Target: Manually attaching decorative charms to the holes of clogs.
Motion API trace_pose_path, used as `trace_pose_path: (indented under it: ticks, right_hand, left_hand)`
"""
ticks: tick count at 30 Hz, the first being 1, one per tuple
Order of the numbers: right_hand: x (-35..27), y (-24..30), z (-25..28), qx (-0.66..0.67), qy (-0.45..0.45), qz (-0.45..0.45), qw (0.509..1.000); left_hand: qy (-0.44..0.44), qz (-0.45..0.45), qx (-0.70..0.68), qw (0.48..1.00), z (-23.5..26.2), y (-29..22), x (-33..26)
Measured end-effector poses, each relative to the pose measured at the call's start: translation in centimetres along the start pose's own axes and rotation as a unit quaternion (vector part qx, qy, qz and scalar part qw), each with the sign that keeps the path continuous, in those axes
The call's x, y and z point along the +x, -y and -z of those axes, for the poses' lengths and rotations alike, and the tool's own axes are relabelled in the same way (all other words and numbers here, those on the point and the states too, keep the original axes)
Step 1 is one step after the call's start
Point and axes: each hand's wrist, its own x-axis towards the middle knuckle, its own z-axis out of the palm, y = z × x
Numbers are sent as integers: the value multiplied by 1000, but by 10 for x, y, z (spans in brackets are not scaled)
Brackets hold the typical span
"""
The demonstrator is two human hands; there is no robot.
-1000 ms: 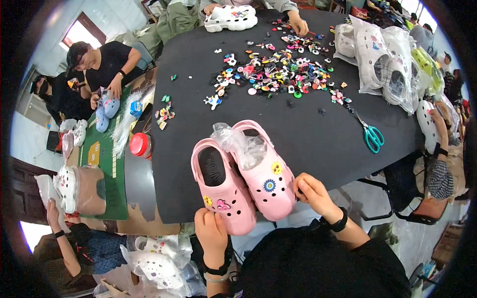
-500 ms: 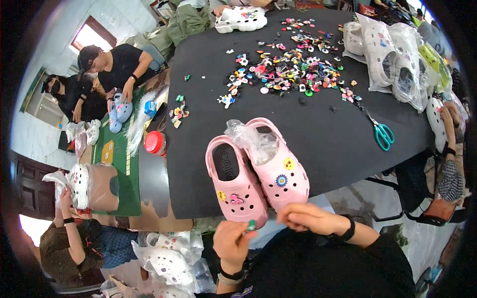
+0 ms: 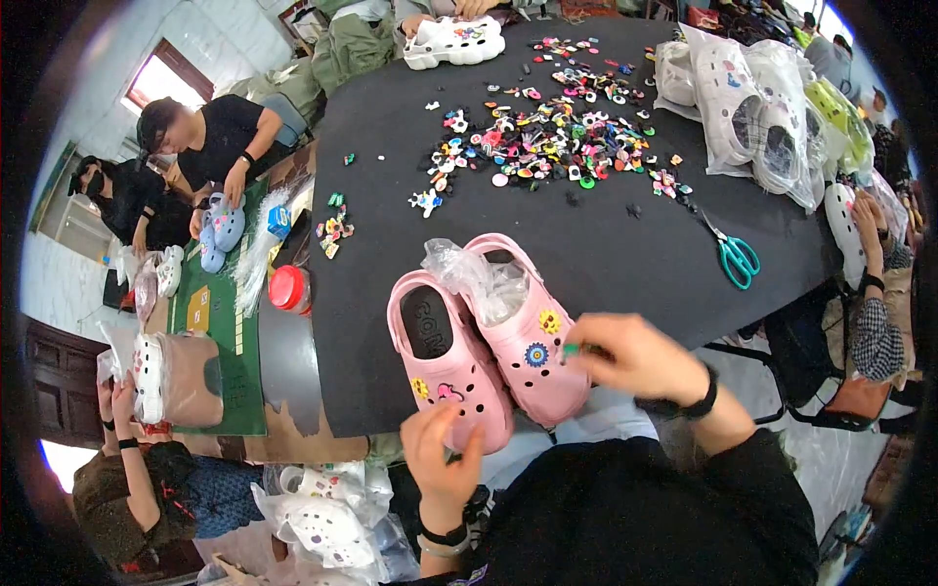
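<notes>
A black-topped desk [image 3: 635, 273] carries everything here. At its near edge, toes toward the person, two pink clogs lie side by side: the left pink clog [image 3: 451, 363] and the right pink clog [image 3: 512, 344], touching or nearly so. Beyond them spreads a loose heap of colourful shoe charms [image 3: 547, 142].

The right hand [image 3: 635, 359], slightly blurred, hangs over the outer side of the right clog, its thumb and fingers pinched together on a small green charm. The left hand [image 3: 442, 464] is half open at the toe of the left clog, fingers curved, thumb well apart, nothing visible between them; whether a fingertip touches the clog I cannot tell.

Teal-handled scissors [image 3: 738, 262] lie to the right. Crumpled clear plastic [image 3: 493, 288] fills the right clog's opening. That clog wears a blue round charm [image 3: 536, 355] and a yellow charm [image 3: 550, 321]; the left has a yellow and a pink one. Smallest is the green charm [image 3: 570, 350], near the blue one.
</notes>
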Motion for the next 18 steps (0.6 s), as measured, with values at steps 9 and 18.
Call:
trace_pose_path:
  ticks: [9,18]
  right_hand:
    - [42,-50,93,-385,-393,33,834]
    - [25,13,-12,-142,-110,18,984]
  left_hand:
    - [-11,121,28,992,-10,10,3]
    - [-30,194,22,980,-18,14,14]
